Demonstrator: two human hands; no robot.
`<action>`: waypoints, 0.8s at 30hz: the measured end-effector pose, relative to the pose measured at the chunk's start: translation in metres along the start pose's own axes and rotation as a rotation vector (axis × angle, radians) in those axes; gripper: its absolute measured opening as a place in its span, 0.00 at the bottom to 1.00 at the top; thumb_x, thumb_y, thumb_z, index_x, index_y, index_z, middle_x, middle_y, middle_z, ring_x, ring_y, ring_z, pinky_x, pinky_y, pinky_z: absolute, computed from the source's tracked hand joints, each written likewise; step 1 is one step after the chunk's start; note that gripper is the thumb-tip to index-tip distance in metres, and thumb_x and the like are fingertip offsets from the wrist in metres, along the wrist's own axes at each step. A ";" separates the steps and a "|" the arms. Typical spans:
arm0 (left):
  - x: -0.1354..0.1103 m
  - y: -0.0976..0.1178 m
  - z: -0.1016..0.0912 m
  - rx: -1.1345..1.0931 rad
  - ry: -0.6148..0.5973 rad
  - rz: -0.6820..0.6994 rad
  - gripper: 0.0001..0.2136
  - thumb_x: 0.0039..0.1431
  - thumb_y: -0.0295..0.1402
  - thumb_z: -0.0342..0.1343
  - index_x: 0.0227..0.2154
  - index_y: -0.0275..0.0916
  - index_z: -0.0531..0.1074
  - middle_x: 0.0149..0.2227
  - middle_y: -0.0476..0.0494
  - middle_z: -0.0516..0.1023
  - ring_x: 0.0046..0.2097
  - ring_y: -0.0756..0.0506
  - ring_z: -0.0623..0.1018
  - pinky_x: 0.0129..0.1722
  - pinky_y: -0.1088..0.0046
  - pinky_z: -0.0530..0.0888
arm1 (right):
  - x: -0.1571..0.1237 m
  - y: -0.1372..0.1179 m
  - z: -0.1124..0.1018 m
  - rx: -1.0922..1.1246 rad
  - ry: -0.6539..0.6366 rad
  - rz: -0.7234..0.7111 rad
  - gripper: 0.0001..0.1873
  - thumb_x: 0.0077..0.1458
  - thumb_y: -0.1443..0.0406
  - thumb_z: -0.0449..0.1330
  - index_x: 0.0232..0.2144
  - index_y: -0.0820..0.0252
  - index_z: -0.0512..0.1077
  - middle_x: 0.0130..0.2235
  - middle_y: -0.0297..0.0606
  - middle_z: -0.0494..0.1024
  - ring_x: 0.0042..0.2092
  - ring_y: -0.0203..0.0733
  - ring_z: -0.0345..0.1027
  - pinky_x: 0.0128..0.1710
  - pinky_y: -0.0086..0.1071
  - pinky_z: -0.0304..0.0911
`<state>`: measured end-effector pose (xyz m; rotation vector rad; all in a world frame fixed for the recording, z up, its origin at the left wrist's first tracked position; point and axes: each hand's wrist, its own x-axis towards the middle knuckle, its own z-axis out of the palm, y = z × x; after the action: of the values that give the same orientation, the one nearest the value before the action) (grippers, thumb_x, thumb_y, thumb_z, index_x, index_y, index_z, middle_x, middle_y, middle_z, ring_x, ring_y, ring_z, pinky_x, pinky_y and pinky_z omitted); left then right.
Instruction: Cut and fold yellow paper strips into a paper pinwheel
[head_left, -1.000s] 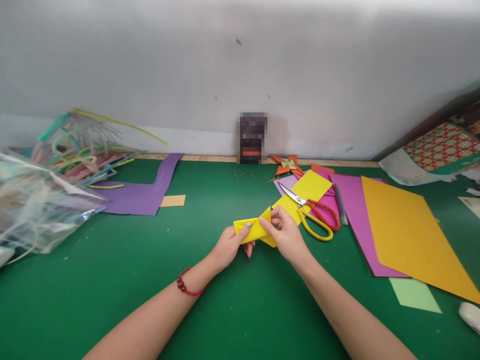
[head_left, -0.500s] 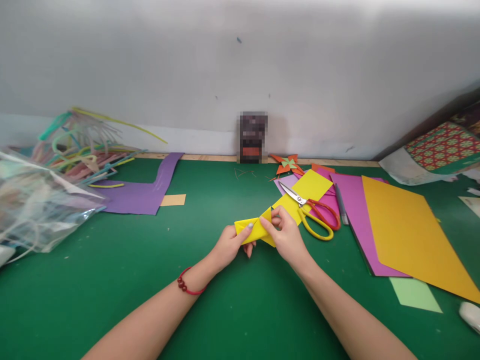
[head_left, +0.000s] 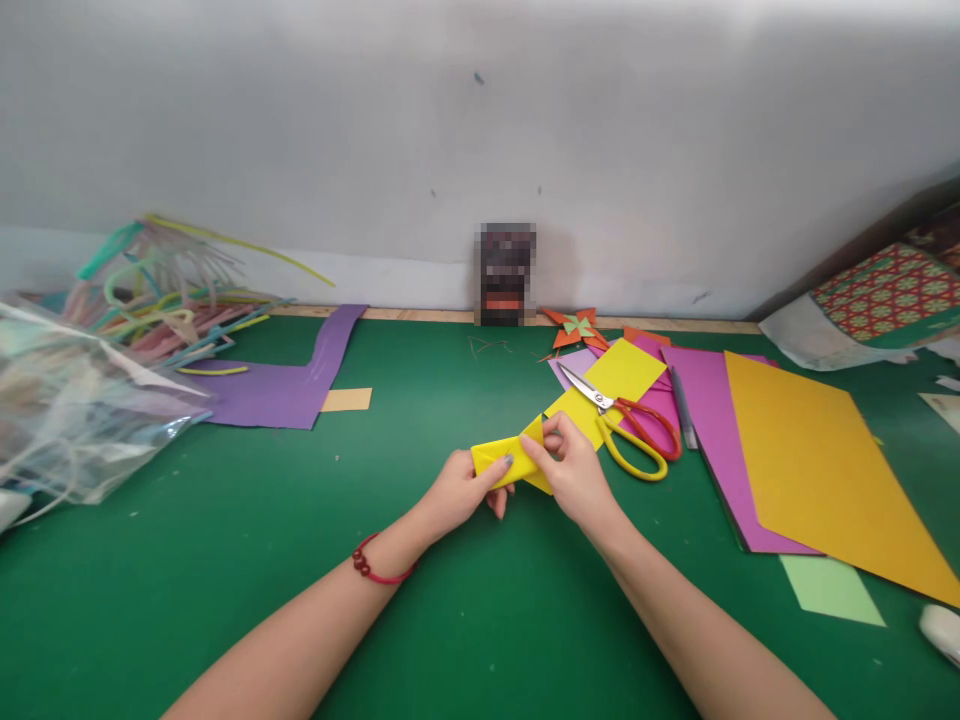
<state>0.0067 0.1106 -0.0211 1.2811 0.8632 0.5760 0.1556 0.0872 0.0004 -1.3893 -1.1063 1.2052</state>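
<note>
Between my hands is a small piece of folded yellow paper (head_left: 495, 453), held just above the green tabletop. My left hand (head_left: 461, 492) grips its left part, thumb pressed flat on top and fingers curled underneath. At the paper's right end, my right hand (head_left: 574, 468) pinches a raised corner between thumb and fingers. Just beyond my right hand lie scissors (head_left: 622, 420) with one red and one yellow handle, resting partly on a flat yellow sheet (head_left: 626, 370). The underside of the folded paper is hidden.
Purple paper (head_left: 285, 395) and a plastic bag (head_left: 82, 420) with colourful pipe cleaners (head_left: 172, 310) lie left. An orange paper star (head_left: 574, 328) sits near the wall. To the right are a pen (head_left: 682, 405), magenta sheets (head_left: 709, 440), an orange-yellow sheet (head_left: 832, 470) and pale green paper (head_left: 832, 590).
My left thumb has slid slightly to the right and forward along the folded paper. My right hand keeps its pinch in nearly the same spot.
</note>
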 end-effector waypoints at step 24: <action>-0.004 0.006 -0.003 -0.063 -0.244 0.011 0.24 0.53 0.54 0.48 0.25 0.33 0.69 0.17 0.49 0.72 0.21 0.51 0.72 0.27 0.76 0.68 | 0.007 -0.014 -0.028 -0.102 -0.546 0.039 0.20 0.53 0.52 0.55 0.22 0.62 0.65 0.24 0.32 0.68 0.25 0.32 0.61 0.24 0.26 0.54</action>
<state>0.0025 0.1101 -0.0141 1.2690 0.6309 0.4413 0.1831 0.0934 0.0145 -1.1863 -1.5357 1.6308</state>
